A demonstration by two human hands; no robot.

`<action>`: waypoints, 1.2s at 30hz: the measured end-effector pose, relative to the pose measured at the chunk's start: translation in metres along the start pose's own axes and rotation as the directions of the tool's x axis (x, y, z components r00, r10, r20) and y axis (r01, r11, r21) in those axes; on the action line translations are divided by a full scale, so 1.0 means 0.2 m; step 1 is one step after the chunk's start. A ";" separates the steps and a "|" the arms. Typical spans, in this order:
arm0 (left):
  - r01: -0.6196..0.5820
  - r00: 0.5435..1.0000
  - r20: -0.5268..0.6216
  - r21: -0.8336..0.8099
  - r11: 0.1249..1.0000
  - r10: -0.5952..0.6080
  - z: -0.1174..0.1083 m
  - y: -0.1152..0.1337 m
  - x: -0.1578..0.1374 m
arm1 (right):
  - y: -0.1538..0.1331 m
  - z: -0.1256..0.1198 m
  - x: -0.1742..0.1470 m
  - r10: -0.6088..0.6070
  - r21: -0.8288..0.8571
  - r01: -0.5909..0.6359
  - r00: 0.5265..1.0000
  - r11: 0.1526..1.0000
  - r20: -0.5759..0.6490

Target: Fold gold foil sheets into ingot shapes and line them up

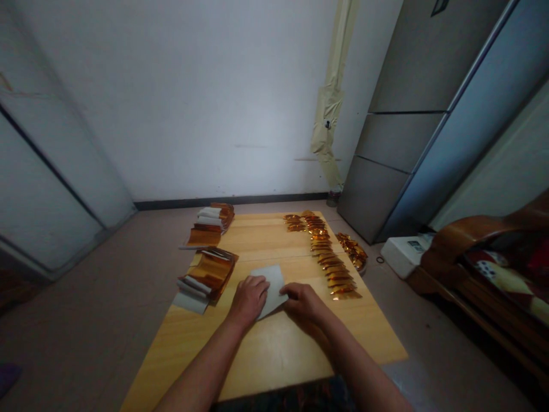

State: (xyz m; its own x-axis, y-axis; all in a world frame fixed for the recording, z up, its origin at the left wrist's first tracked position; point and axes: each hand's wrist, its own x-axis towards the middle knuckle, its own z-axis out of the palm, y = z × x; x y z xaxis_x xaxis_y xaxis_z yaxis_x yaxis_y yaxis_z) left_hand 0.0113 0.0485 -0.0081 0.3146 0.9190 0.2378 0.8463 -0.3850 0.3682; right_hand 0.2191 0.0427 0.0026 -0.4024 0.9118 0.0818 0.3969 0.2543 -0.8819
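Note:
A sheet of paper (274, 281), pale side up, lies on the wooden table (274, 349) in front of me. My left hand (251, 296) rests on its left part, fingers lying flat over the paper. At its right edge, my right hand (302, 303) pinches the paper between thumb and fingers. Left of my hands is a stack of gold-and-white foil papers (214, 269), and behind it stands another such stack (212, 223). On the right, a row of folded gold foil pieces (332, 263) overlaps along the table's edge.
Beyond the table's right edge, a container of gold folded pieces (352, 250) sits lower down. A grey refrigerator (386, 143), a white box (405, 254) and a wooden bench (463, 286) stand to the right. The white wall (223, 103) is ahead.

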 end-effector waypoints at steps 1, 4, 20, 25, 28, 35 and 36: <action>-0.007 1.000 -0.001 -0.027 1.000 0.007 0.00 0.00 0.00 | -0.01 0.00 -0.01 -0.014 -0.023 0.013 0.999 1.000 -0.047; 0.008 1.000 0.000 -0.135 0.991 -0.008 0.00 -0.01 0.01 | -0.03 0.01 0.00 -0.119 -0.142 0.096 0.979 0.985 -0.168; 0.333 0.887 -0.138 -0.471 0.817 -0.441 0.01 -0.11 0.06 | -0.08 0.13 0.30 0.156 -0.578 -0.296 0.947 0.761 -0.281; 0.285 0.901 -0.221 -0.350 0.892 -0.374 0.07 -0.12 0.07 | -0.08 0.13 0.34 0.177 -0.693 -0.299 0.953 0.656 -0.244; 0.248 0.910 -0.257 -0.295 0.923 -0.326 0.08 -0.11 0.07 | -0.08 0.13 0.36 0.179 -0.716 -0.299 0.954 0.630 -0.241; 0.215 0.901 -0.317 -0.265 0.940 -0.295 0.11 -0.12 0.07 | -0.06 0.15 0.37 0.189 -0.732 -0.313 0.950 0.605 -0.251; 0.208 0.901 -0.324 -0.263 0.942 -0.289 0.12 -0.13 0.07 | -0.06 0.15 0.37 0.191 -0.733 -0.316 0.949 0.602 -0.252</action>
State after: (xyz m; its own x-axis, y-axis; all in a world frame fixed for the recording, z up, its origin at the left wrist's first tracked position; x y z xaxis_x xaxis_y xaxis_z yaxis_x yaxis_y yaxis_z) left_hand 0.0042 0.0731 -0.0349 -0.1009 0.9114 0.3991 0.7495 -0.1941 0.6329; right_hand 0.1600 0.0972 0.0059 -0.0977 0.9949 0.0262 0.9711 0.1011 -0.2163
